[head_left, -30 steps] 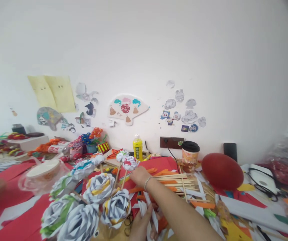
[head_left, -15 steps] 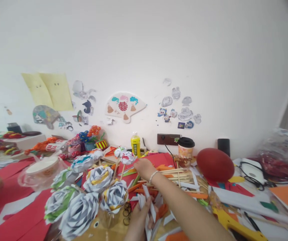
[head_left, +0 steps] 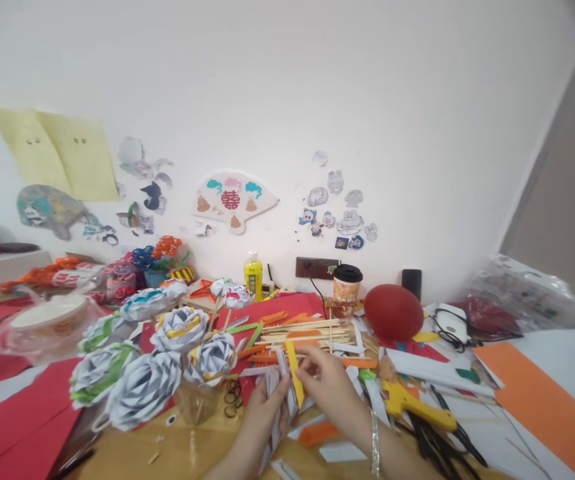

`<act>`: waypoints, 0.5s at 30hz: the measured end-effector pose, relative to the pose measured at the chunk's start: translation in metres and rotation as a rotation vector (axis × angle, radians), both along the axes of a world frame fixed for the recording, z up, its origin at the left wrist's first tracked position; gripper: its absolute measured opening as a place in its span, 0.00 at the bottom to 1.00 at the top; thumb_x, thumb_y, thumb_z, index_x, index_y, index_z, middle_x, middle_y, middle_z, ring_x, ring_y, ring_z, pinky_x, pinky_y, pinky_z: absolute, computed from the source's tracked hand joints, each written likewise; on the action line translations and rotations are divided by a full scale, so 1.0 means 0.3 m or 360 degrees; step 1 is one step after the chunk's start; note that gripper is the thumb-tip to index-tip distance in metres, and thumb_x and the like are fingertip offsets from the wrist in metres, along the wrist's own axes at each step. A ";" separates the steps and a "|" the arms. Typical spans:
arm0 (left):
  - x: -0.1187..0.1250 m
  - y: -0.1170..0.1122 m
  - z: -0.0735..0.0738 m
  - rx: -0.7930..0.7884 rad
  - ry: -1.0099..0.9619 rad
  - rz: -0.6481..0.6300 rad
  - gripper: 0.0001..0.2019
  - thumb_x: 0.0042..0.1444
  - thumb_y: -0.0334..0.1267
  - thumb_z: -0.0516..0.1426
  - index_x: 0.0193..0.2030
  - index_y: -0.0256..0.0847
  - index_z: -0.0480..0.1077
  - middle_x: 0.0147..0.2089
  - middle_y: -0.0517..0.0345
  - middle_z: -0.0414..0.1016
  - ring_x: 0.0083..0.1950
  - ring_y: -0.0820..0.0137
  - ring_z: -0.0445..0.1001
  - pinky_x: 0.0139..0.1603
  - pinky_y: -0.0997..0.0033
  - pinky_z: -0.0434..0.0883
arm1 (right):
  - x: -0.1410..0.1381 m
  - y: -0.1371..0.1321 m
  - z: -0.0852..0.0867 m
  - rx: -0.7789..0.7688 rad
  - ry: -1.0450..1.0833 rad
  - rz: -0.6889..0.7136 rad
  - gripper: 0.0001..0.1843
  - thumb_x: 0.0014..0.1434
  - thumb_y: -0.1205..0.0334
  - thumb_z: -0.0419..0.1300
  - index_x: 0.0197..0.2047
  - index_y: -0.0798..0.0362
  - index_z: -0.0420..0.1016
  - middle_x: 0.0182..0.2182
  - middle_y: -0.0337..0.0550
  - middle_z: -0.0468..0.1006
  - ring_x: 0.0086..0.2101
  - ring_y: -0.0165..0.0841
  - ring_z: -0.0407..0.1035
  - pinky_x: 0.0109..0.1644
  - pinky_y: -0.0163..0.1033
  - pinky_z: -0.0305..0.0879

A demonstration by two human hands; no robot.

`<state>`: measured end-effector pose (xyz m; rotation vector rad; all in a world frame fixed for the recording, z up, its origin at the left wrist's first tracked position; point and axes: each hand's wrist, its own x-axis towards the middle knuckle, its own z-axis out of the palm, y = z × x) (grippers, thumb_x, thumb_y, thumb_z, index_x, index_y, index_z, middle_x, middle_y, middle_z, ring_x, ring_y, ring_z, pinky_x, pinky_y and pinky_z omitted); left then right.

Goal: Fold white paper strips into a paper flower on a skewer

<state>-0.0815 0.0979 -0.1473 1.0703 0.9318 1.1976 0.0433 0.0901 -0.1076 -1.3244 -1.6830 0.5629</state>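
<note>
My left hand (head_left: 262,415) is closed around a bundle of folded white paper strips (head_left: 273,385) at the front middle of the table. Beside it, my right hand (head_left: 328,381), with a bracelet on the wrist, pinches a yellow paper strip (head_left: 294,375) between thumb and fingers. The yellow strip stands nearly upright against the white strips; whether it is tucked into them I cannot tell. Thin wooden sticks (head_left: 300,332) and orange strips (head_left: 272,319) lie just behind my hands. Left of them stand several folded-paper flowers (head_left: 143,390), white with green, yellow and blue.
A yellow glue gun (head_left: 420,405) and black scissors (head_left: 430,443) lie at the right. Further back are a lidded cup (head_left: 347,293), a red balloon (head_left: 393,312) and a yellow bottle (head_left: 253,275). A bagged bowl (head_left: 50,313) sits left, beside red paper (head_left: 22,427).
My right hand has come back from the far side of the sticks to my left hand, now with a yellow strip. The view has turned right and down. A person's hand at far left has left view.
</note>
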 end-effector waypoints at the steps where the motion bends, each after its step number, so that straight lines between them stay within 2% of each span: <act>1: 0.002 -0.004 -0.001 0.0015 0.0023 -0.0017 0.22 0.38 0.58 0.59 0.23 0.39 0.61 0.06 0.70 0.58 0.09 0.80 0.53 0.13 0.81 0.48 | -0.006 -0.016 -0.010 -0.0003 -0.0027 -0.0020 0.18 0.49 0.72 0.53 0.44 0.52 0.71 0.28 0.39 0.73 0.31 0.32 0.68 0.38 0.36 0.63; 5: 0.007 -0.003 -0.030 0.0080 0.0118 -0.0063 0.23 0.38 0.60 0.58 0.23 0.40 0.59 0.06 0.70 0.58 0.09 0.80 0.52 0.14 0.81 0.51 | -0.038 -0.040 -0.028 0.0066 -0.0306 -0.0097 0.23 0.53 0.72 0.50 0.52 0.52 0.67 0.34 0.45 0.75 0.37 0.36 0.67 0.42 0.39 0.62; 9: 0.008 0.003 -0.046 0.0031 0.0070 -0.0093 0.24 0.38 0.62 0.57 0.23 0.41 0.58 0.06 0.70 0.59 0.09 0.79 0.54 0.13 0.79 0.53 | -0.061 -0.048 -0.036 0.0180 -0.0700 -0.0061 0.24 0.56 0.73 0.47 0.57 0.55 0.62 0.36 0.50 0.74 0.38 0.40 0.66 0.42 0.41 0.62; 15: 0.005 0.000 -0.012 -0.0090 0.0016 0.0032 0.24 0.34 0.59 0.60 0.22 0.40 0.59 0.08 0.72 0.57 0.09 0.80 0.53 0.12 0.81 0.51 | -0.058 -0.050 -0.033 0.0220 -0.0557 -0.0050 0.23 0.57 0.72 0.48 0.54 0.49 0.65 0.37 0.47 0.72 0.39 0.37 0.64 0.43 0.38 0.61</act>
